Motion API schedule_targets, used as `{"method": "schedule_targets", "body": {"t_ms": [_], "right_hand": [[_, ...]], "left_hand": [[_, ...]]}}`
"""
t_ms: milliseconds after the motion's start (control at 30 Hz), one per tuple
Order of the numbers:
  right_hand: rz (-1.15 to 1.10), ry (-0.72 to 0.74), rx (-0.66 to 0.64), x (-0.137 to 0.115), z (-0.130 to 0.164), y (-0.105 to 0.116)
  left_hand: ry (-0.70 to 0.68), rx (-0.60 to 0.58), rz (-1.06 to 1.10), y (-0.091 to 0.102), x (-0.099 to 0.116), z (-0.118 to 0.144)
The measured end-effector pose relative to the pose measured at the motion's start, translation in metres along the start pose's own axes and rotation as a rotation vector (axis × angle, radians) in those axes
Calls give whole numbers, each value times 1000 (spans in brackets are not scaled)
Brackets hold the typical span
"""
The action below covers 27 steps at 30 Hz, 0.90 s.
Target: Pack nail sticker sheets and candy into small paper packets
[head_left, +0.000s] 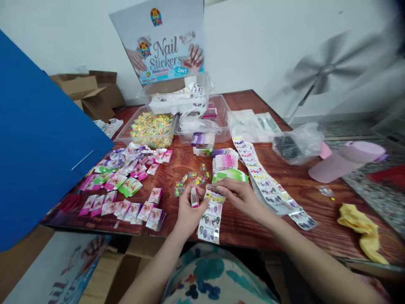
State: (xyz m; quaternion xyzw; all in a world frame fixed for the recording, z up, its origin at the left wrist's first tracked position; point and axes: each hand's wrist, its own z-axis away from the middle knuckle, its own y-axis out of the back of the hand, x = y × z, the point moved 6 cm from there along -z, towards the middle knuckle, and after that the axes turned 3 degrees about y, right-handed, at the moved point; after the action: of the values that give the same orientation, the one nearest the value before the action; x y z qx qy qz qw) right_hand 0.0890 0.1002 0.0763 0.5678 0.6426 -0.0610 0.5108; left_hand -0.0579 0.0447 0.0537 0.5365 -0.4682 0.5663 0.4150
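My left hand (pixel 187 211) is closed around a small pink-and-white box (pixel 194 197), its narrow side facing up. Its fingers also meet the edge of a nail sticker strip (pixel 211 217), which hangs down toward the table's front edge. At the strip's upper end, my right hand (pixel 242 195) pinches it between thumb and fingers. Just beyond my hands lie small shiny candy packets (pixel 180 188) and stacks of flat cartons, the nearest a green carton (pixel 230 175). Many small filled boxes (pixel 133 185) are spread to the left.
A clear tub of candy packets (pixel 152 128) stands at the back. Long sticker sheets (pixel 268 181) lie to the right, near a pink tumbler (pixel 344 160) and a yellow cloth (pixel 360 230). A blue panel (pixel 47 139) blocks the left side. A fan (pixel 329 69) spins beyond the table.
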Motion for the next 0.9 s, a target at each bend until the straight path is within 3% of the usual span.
{"method": "schedule_targets", "body": {"t_ms": [100, 233, 300, 433, 533, 667, 900], "right_hand": [[-10, 27, -93, -2, 8, -17], [-72, -50, 104, 7, 12, -21], [-89, -25, 138, 7, 12, -21], [11, 180, -153, -6, 13, -30], [123, 242, -308, -8, 17, -36], [189, 252, -326, -4, 19, -41], [15, 205, -331, -9, 18, -55]], "left_hand": [[6, 28, -20, 12, -2, 0], [109, 43, 27, 18, -11, 0], [176, 51, 115, 19, -18, 1], [291, 101, 325, 28, -27, 3], [324, 68, 360, 34, -28, 2], [395, 70, 381, 40, -33, 3], [357, 121, 332, 44, -33, 9]]}}
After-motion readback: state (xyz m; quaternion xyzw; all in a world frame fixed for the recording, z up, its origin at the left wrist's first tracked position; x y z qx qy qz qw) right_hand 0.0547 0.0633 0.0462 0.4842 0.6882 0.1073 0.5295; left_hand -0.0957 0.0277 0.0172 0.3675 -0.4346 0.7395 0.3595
